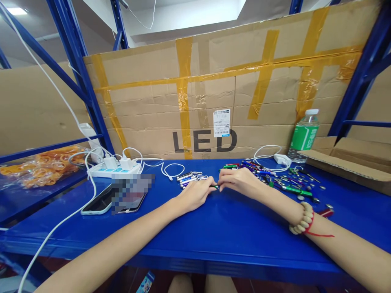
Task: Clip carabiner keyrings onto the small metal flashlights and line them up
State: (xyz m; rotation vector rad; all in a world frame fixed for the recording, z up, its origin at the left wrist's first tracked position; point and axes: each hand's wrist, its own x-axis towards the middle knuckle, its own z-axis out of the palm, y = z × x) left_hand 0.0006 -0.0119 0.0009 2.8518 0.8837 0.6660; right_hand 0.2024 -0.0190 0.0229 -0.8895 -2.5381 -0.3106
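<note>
My left hand (197,192) and my right hand (237,180) meet at the middle of the blue table (195,232), fingers curled around one small green keychain flashlight (215,186) held between them. A row of finished small flashlights with key rings (189,178) lies just behind my left hand. To the right of my right hand spreads a pile of loose coloured flashlight parts (287,183). A bead bracelet and a red string sit on my right wrist.
A phone (99,201) lies at the left beside a white power strip (113,169) with chargers and cables. A green-labelled bottle (303,136) and an open cardboard box (345,162) stand at the right. A taped "LED" carton (214,101) walls the back.
</note>
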